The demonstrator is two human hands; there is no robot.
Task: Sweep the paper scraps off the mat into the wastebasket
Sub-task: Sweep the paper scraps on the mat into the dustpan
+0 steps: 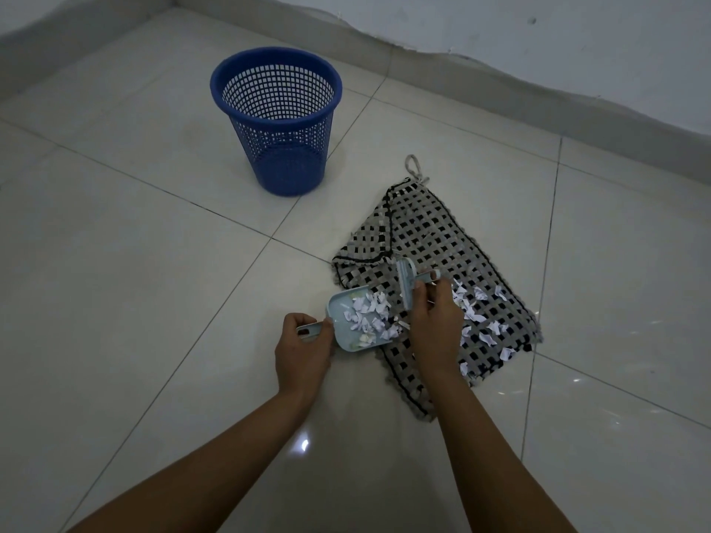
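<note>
Head view, floor level: I see the left hand (pixel 304 348) closed around the handle of a small pale-blue dustpan (pixel 356 321), whose mouth rests against the near-left edge of the woven mat (pixel 427 240). The right hand (pixel 433 325) is wrapped around a matching hand brush (pixel 407 286), bristle edge down on the mat just beside the pan's mouth. A heap of paper scraps (pixel 371 315) already sits in the pan; more scraps lie scattered on the mat to the right of the brushing hand, out toward its right edge. The blue wastebasket (pixel 277 121) stands upright on the tiles, well apart from the mat, up and to the left.

Risks noted, in my judgement:
- The pan is loaded near its open lip. Tilting it forward on lifting would shed scraps onto the floor.
- The mat is already creased at its far-left corner. A hard stroke could drag or bunch it further and flick scraps off onto the tiles.
- The basket walls are open mesh. Small scraps tipped against the side could slip through.
- Scraps near the right edge may be pushed off the mat if the stroke runs outward.
</note>
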